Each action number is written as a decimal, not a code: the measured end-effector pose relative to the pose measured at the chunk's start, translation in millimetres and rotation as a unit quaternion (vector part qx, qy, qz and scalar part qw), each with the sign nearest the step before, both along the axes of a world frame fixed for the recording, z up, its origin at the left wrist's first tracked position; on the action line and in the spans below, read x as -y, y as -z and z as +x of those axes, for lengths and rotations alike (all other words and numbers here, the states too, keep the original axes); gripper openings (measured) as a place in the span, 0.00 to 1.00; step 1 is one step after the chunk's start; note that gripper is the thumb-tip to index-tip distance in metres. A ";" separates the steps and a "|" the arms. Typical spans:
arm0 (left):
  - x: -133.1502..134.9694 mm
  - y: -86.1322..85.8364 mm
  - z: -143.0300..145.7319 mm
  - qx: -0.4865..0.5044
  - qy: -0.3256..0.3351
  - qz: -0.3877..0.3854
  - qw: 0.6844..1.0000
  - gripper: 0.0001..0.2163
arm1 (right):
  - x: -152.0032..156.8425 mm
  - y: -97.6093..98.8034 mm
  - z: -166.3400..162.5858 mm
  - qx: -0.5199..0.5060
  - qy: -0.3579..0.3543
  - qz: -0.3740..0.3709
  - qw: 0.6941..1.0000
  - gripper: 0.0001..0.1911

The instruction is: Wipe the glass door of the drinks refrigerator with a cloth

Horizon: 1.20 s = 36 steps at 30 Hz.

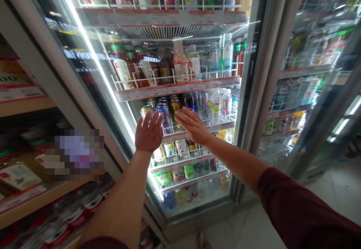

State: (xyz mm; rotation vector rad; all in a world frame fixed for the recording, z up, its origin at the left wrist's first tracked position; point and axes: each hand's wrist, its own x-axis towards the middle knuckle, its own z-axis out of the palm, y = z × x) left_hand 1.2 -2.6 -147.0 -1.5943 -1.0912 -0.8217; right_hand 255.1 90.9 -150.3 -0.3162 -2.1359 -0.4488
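My left hand [148,131] is raised flat with fingers stretched out, in front of the fridge shelf of drink cans [166,116]. My right hand [193,124] is also flat and open, fingers pointing left, just right of the cans. Both hands hold nothing and seem to rest on or near the glass door [118,91] of the drinks fridge. Behind them a blue can [164,115] and other cans stand on a wire shelf [222,123]. Bottles [180,63] line the shelf above.
A second glass-door fridge [304,83] stands to the right. On the left, wooden shelves [42,198] carry packaged goods and bottles. Lower fridge shelves hold small cups [175,149]. The tiled floor [332,192] shows at the lower right.
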 end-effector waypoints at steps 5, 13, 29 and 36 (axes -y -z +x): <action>-0.8 1.2 -0.3 0.019 0.008 -0.023 1.000 0.34 | -1.1 6.1 -1.4 -0.015 0.017 -0.015 1.000 0.35; -0.1 1.5 -0.9 0.015 0.009 -0.028 0.999 0.33 | -4.9 16.6 15.1 0.050 -0.020 0.024 0.998 0.39; 19.1 15.6 42.9 -0.035 0.185 -0.079 0.979 0.33 | 40.9 44.8 -55.2 -0.102 0.006 -0.111 0.989 0.41; 8.7 37.2 86.3 0.012 0.228 -0.083 0.970 0.33 | 37.1 24.8 -15.3 -0.048 -0.002 -0.111 0.993 0.46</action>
